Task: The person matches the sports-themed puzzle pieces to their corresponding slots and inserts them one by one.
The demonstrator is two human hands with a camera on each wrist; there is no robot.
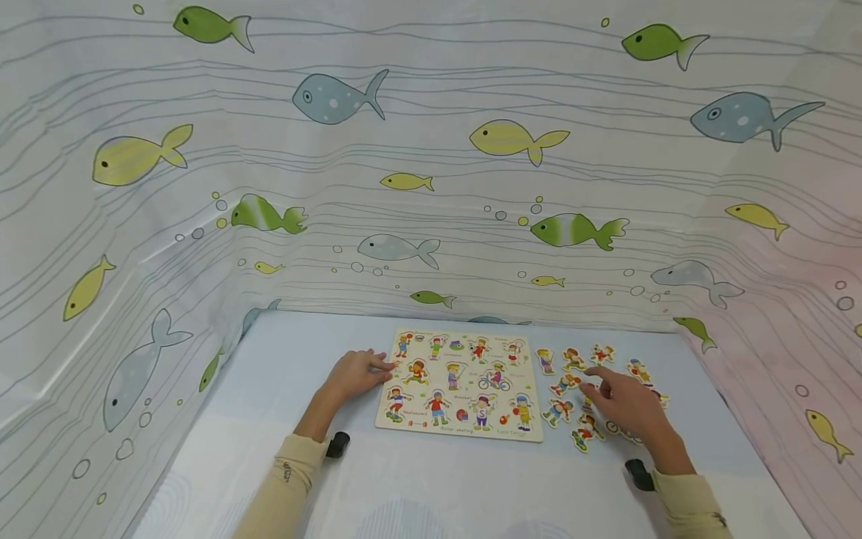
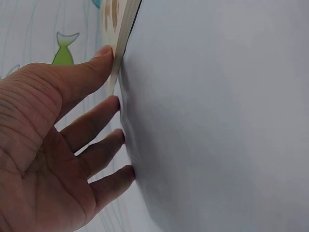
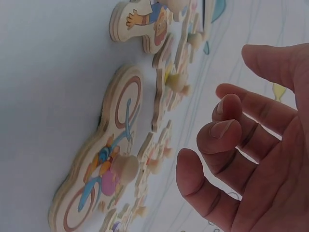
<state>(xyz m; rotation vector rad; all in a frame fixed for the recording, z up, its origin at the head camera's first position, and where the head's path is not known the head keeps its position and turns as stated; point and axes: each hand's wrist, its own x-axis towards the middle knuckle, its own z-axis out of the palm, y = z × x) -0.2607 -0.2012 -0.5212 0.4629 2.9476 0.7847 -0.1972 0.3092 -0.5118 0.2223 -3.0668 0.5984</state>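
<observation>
A wooden peg puzzle board [image 1: 434,368] printed with children playing sports lies flat on the table. My left hand [image 1: 355,376] is at its left side, fingers spread and the thumb [image 2: 99,65] touching the board's edge; the other fingertips rest on the table. To the right of the board, my right hand [image 1: 629,408] hovers over loose puzzle pieces, fingers loosely bent and nothing between them. A cyclist piece [image 3: 108,159] with a round wooden knob [image 3: 126,168] lies below that hand. The hand partly hides several pieces in the head view.
More knobbed pieces, among them a golfer [image 1: 545,361] and a skateboarder [image 1: 587,433], lie scattered beside the board. The pale table [image 1: 303,344] meets a fish-patterned sheet [image 1: 458,232] along its back and sides. Dark wrist devices [image 1: 338,445] sit on both arms.
</observation>
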